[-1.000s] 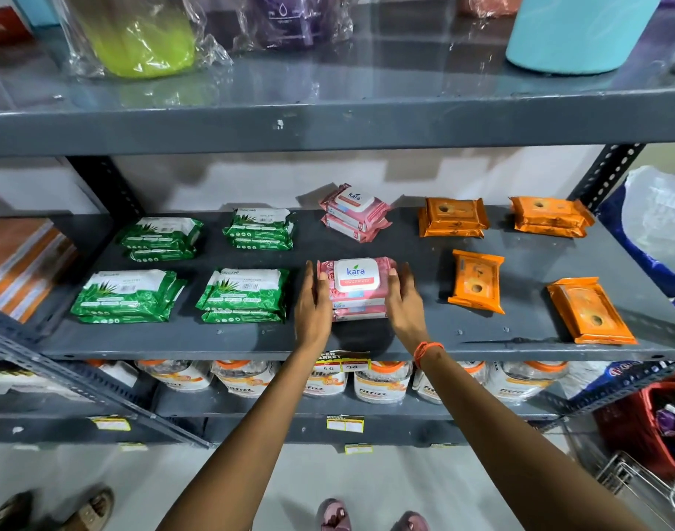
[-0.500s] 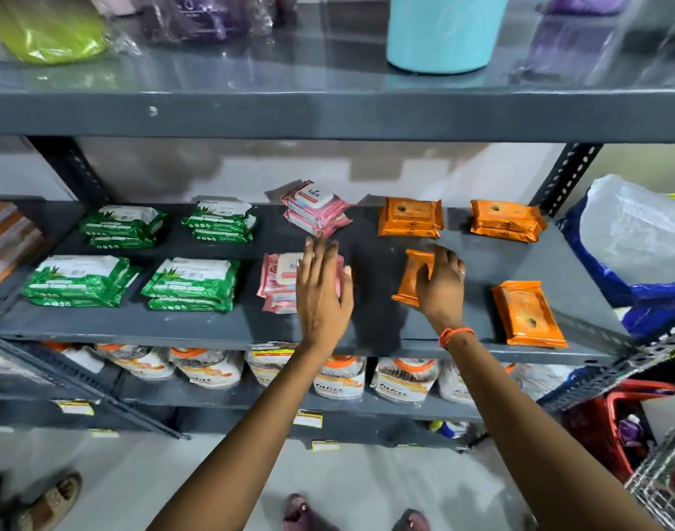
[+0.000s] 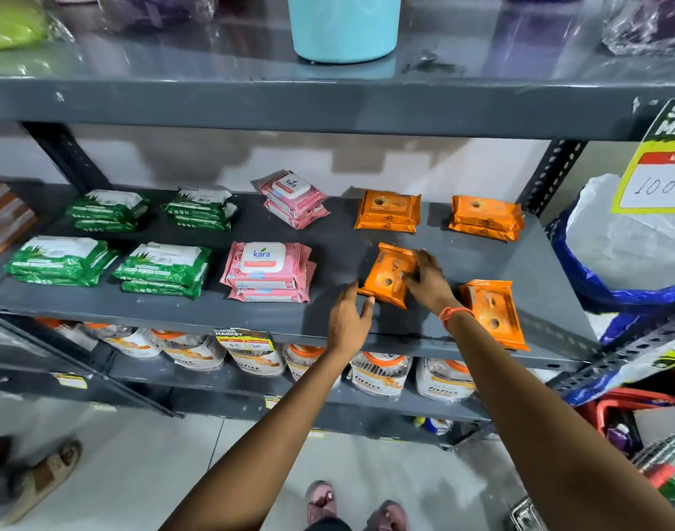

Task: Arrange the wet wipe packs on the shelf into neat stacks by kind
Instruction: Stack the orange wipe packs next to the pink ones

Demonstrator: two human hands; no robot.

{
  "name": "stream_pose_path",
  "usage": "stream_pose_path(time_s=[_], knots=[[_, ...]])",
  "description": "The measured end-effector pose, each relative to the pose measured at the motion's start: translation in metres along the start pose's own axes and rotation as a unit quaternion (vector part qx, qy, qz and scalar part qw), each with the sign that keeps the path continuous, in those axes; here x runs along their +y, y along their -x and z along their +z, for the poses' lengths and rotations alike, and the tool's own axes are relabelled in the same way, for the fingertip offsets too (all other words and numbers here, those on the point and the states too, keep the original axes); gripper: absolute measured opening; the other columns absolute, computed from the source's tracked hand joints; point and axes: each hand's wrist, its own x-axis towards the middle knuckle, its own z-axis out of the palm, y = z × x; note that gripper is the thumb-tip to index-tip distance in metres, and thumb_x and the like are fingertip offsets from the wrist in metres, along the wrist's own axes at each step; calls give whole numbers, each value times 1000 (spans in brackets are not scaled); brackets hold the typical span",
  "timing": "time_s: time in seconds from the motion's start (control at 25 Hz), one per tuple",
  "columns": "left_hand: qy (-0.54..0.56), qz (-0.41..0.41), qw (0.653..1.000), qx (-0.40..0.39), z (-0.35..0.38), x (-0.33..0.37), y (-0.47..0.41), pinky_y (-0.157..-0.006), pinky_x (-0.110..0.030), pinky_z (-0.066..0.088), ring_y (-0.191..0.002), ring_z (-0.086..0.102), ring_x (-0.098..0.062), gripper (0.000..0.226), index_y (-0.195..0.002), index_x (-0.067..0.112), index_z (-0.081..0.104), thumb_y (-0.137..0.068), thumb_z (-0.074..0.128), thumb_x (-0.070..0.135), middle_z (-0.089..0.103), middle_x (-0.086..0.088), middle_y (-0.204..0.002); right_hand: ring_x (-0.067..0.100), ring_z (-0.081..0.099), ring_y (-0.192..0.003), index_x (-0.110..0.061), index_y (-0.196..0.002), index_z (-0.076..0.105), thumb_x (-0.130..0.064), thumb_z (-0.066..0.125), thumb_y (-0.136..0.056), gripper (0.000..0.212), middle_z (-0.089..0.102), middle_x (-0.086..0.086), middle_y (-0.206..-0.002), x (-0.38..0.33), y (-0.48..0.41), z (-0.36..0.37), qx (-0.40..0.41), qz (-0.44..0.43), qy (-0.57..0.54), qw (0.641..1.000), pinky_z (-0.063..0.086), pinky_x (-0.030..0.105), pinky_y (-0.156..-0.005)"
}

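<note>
On the grey shelf [image 3: 343, 243], several green wipe stacks [image 3: 163, 268] fill the left side. Two pink stacks sit mid-shelf, one in front [image 3: 269, 270] and one behind [image 3: 294, 199]. Two orange stacks rest at the back right [image 3: 387, 210] [image 3: 485, 216]. A single orange pack [image 3: 385, 275] lies tilted near the front; my right hand [image 3: 428, 281] grips its right edge and my left hand [image 3: 349, 320] touches its lower left corner with fingers apart. Another lone orange pack [image 3: 493, 312] lies askew at the front right.
A teal container [image 3: 343, 26] and wrapped items stand on the shelf above. Jars [image 3: 378, 373] line the shelf below. A blue and white bag [image 3: 627, 254] and a yellow price sign [image 3: 661, 162] hang to the right; a red basket [image 3: 635, 419] sits on the floor.
Both hands left the front pink stack and moved right. My right hand took hold of the loose orange pack, and my left hand came to its lower left corner.
</note>
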Motion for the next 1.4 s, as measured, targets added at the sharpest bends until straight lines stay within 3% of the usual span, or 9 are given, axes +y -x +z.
stream_pose_path(time_s=[0.16,0.28,0.4,0.48,0.56,0.76,0.88,1.04,1.4], knots=[[-5,-11,1000,0,1,0,2,-92,-39,46,-111,57,-35,44,-131,6,46,-89,56,15,57,-19,-127,37,43,-130,-7,-141,36,-27,66,-85,66,41,20,-141,-4,3,-2,7,15,3,1000,41,41,-106],[4,-38,998,43,-4,-4,0,-97,-38,42,-116,52,-35,47,-131,2,44,-88,57,11,51,-22,-130,36,51,-118,-9,-107,52,-36,71,-78,44,51,15,-107,-11,12,-4,-11,30,44,999,45,35,-83],[23,-77,993,89,-5,-2,9,-95,-37,41,-115,49,-34,47,-128,0,44,-85,62,13,51,-23,-125,34,47,-117,-3,-106,57,-47,72,-73,57,50,15,-109,-14,19,-5,15,49,72,996,46,37,-88],[59,-92,990,84,-3,4,9,-90,-36,42,-111,52,-32,41,-122,2,50,-84,63,11,58,-20,-118,34,56,-105,-6,-98,54,-54,72,-69,59,57,17,-110,-13,21,-4,28,67,63,995,48,37,-79],[83,-99,989,74,-4,6,2,-91,-36,44,-110,56,-32,36,-118,1,55,-83,61,7,63,-20,-115,30,59,-81,-15,-75,46,-57,71,-69,50,60,12,-88,-13,25,0,28,78,40,996,42,33,-65],[85,-79,991,73,-15,0,-10,-92,-35,47,-108,62,-32,31,-115,2,61,-84,57,0,67,-19,-115,21,46,-52,-22,-49,33,-49,65,-81,53,43,-2,-51,-14,37,3,41,78,9,996,35,29,-53],[103,-70,989,75,-18,-4,-14,-93,-35,47,-107,62,-31,30,-114,1,62,-85,58,0,67,-18,-116,33,58,-65,-19,-49,36,-36,55,-91,50,56,10,-62,-12,39,0,43,80,10,996,43,31,-57],[113,-63,989,73,-17,-6,-14,-93,-33,47,-108,63,-29,30,-115,0,61,-85,60,2,66,-18,-117,44,68,-84,-17,-50,40,-31,52,-94,47,71,28,-85,-12,42,-2,31,80,-9,996,57,49,-80],[72,-29,994,76,-17,-6,-7,-90,-33,48,-106,63,-31,30,-119,3,60,-90,52,3,66,-17,-118,40,66,-81,-10,-60,50,-22,51,-94,36,69,27,-86,-8,40,-3,23,103,-45,993,55,50,-87]])
